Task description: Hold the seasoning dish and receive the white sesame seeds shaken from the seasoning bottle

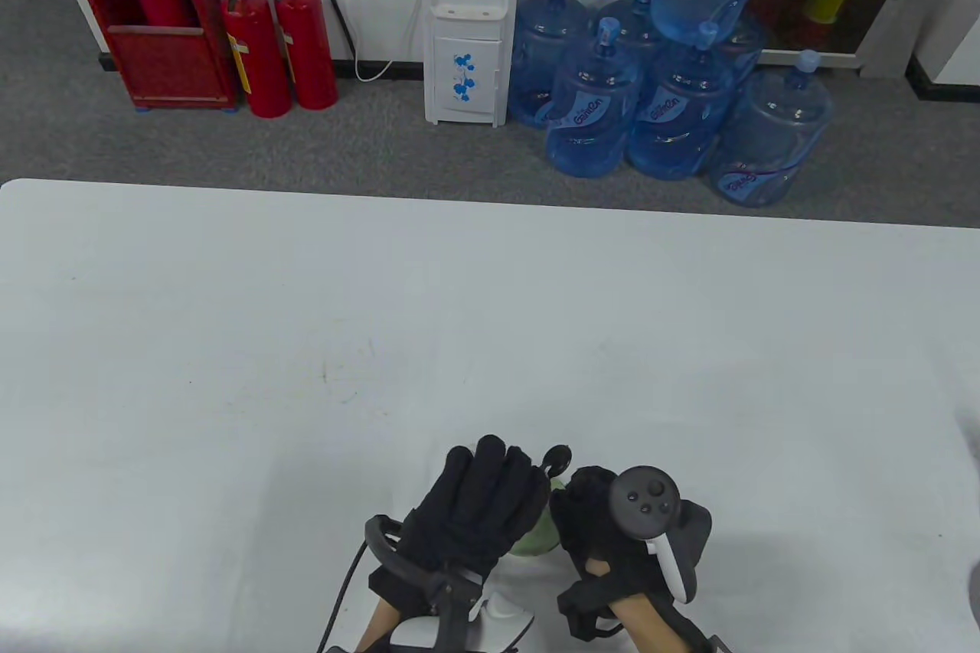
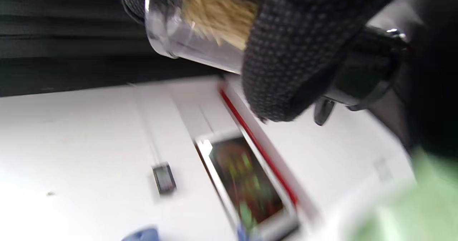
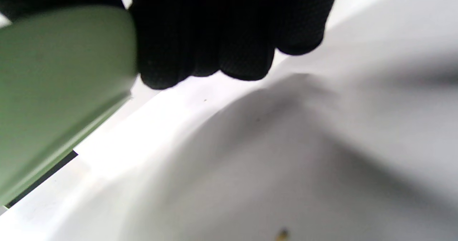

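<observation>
Where the two gloved hands meet near the table's front edge in the table view, the left hand lies with fingers curled over a bottle, of which only the flipped-open black cap shows past the fingertips. The right hand, just beside it, wraps its fingers around the rim of the green seasoning dish, which sits between the two hands, below the left fingers. Beyond the table stand red fire extinguishers, a water dispenser and blue water jugs.

In the left wrist view, the left hand's fingers grip the clear seasoning bottle, tilted on its side, pale sesame seeds massed inside it. Its black cap end points toward the blurred green dish at the lower right corner.

In the right wrist view, the right hand's fingers are bent closed against the dish's edge, holding it raised off the white tabletop. A single small seed-like speck lies on the table at the bottom.
</observation>
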A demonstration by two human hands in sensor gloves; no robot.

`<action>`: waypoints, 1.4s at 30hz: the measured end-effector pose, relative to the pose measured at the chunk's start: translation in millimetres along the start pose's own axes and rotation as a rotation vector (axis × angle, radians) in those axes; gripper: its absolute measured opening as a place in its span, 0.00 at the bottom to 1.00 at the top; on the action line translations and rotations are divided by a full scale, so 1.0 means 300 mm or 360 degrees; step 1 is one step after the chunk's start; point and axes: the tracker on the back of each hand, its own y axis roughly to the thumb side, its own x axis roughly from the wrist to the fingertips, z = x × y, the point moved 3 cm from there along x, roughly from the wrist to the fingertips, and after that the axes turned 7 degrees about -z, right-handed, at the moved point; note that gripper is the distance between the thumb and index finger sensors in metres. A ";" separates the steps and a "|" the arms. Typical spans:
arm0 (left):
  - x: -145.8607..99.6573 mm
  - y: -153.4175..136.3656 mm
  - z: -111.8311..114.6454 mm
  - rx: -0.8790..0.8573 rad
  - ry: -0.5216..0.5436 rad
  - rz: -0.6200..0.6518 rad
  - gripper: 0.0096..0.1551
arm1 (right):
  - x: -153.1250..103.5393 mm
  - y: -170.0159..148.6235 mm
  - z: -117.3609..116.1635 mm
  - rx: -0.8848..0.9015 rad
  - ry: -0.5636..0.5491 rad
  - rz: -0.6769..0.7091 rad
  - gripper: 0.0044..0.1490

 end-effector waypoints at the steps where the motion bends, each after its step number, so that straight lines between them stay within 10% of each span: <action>1: 0.001 0.007 -0.004 0.0081 0.0050 0.0072 0.40 | 0.002 -0.002 -0.005 -0.0002 0.0013 -0.0008 0.25; 4: 0.028 -0.130 -0.079 -0.0391 0.0236 -0.0425 0.41 | -0.005 0.005 0.003 0.0032 0.0025 0.0003 0.25; 7: 0.001 0.013 -0.004 0.0049 0.0048 0.0021 0.40 | -0.003 0.000 0.000 -0.0003 -0.0001 0.0004 0.25; 10: 0.023 -0.109 -0.083 -0.0328 0.0247 -0.0388 0.41 | -0.007 0.005 0.001 0.0037 0.0035 0.0001 0.25; 14: -0.003 0.029 -0.005 0.0104 0.0086 0.0033 0.40 | -0.006 0.002 -0.005 -0.0005 0.0016 0.0003 0.25; 17: 0.014 -0.077 -0.063 -0.0421 0.0223 -0.0385 0.41 | -0.010 0.006 0.000 0.0042 0.0046 0.0006 0.25; 20: -0.009 0.048 0.008 0.0107 0.0059 0.0038 0.40 | -0.005 0.001 -0.009 0.0002 0.0030 0.0001 0.25; 23: 0.015 -0.082 -0.062 -0.0378 0.0220 -0.0386 0.41 | -0.009 0.007 -0.006 0.0041 0.0062 0.0005 0.25; 27: -0.003 0.021 -0.004 0.0078 0.0098 0.0011 0.40 | -0.004 0.003 -0.017 0.0001 0.0053 -0.0002 0.25; 30: 0.011 -0.071 -0.051 -0.0465 0.0182 -0.0364 0.41 | -0.009 0.009 -0.008 0.0033 0.0061 0.0010 0.25; 32: -0.005 0.014 0.003 -0.0121 -0.0003 -0.0108 0.40 | -0.008 0.007 -0.009 0.0004 0.0032 0.0013 0.25; 33: -0.010 0.012 -0.034 0.0001 0.0196 0.0003 0.40 | -0.006 0.003 -0.014 0.0000 0.0044 0.0003 0.25; 36: 0.006 -0.086 -0.101 -0.0470 0.0318 -0.0378 0.40 | -0.007 0.005 -0.010 0.0040 0.0074 0.0000 0.25; 39: -0.007 0.031 -0.006 -0.0015 0.0091 -0.0015 0.40 | -0.001 -0.002 -0.021 -0.0008 0.0054 -0.0004 0.25; 42: -0.001 -0.079 -0.085 -0.0346 0.0287 -0.0361 0.40 | -0.006 0.003 -0.012 0.0043 0.0073 -0.0002 0.25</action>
